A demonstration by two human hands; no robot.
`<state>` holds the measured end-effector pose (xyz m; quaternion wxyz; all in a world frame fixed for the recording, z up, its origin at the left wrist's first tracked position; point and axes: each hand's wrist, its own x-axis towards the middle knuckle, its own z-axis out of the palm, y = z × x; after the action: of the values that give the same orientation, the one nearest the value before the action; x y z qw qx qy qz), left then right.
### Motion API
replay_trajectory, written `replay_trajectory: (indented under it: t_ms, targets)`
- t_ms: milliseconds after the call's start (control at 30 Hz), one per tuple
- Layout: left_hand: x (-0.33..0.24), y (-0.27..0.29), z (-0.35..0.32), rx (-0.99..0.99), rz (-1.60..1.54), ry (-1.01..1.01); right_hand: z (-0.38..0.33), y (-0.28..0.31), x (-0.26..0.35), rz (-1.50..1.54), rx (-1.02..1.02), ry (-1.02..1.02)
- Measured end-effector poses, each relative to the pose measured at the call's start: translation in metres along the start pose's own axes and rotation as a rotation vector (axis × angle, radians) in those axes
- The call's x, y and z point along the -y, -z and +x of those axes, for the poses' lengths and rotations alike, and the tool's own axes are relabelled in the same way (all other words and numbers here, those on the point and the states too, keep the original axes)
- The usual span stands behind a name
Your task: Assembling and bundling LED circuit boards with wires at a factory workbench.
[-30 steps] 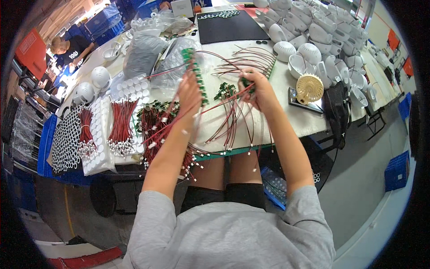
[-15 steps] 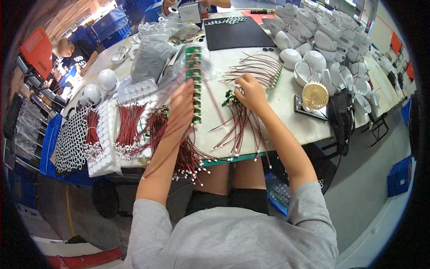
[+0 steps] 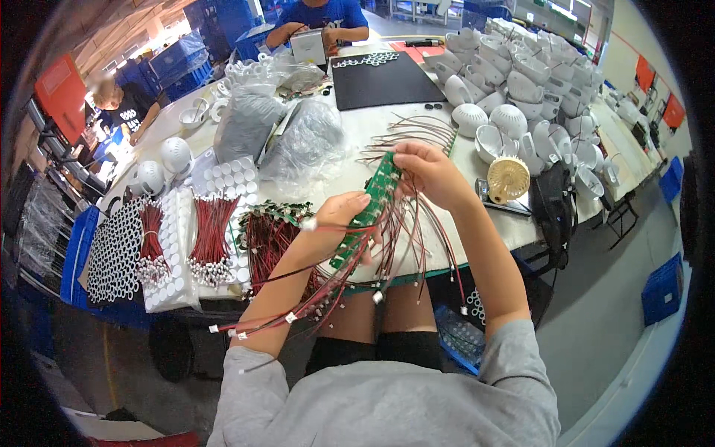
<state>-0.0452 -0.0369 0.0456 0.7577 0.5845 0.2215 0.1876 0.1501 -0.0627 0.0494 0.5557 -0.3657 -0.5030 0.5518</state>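
A green circuit board strip [image 3: 381,186] with red and black wires is held slanted over the table's near edge. My left hand [image 3: 339,216] is closed around its lower middle, thumb on top. At the strip's upper end, my right hand [image 3: 432,170] pinches it between thumb and fingers. The wires [image 3: 313,304] hang toward my left forearm, ending in small white connectors. Behind the strip, loose wired boards lie on the table, mostly hidden. Beyond my right hand, another wired strip has its wires [image 3: 410,128] fanned leftward.
Left of my hands lie a heap of wired boards [image 3: 272,235], a red wire bundle [image 3: 214,232] and white discs [image 3: 231,179]. Plastic bags [image 3: 305,138] and a black mat [image 3: 387,80] lie farther back. White shells [image 3: 521,86] and a cream fan [image 3: 509,179] stand right. A co-worker [image 3: 320,18] sits opposite.
My left hand has brought the strip right and nearer, from upright to slanted. My right hand has left the loose boards on the table and taken hold of the strip's upper end.
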Motion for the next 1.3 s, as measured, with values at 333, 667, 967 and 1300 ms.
replay_trajectory:
  t_ms: [333,667,967,1300]
  targets:
    - [0.016,0.005,-0.014,0.207,-0.22,0.065,-0.015,-0.02,0.0,-0.038,0.03,-0.065]
    - [0.046,0.022,-0.015,0.723,-0.782,0.027,-0.01,-0.022,-0.026,0.247,0.086,-0.036]
    - [0.034,0.011,-0.001,0.024,-0.289,0.062,0.001,-0.019,-0.031,-0.246,-0.044,-0.189]
    - [0.067,0.013,0.025,0.819,-0.732,-0.088,-0.016,-0.02,-0.034,0.12,0.037,-0.15]
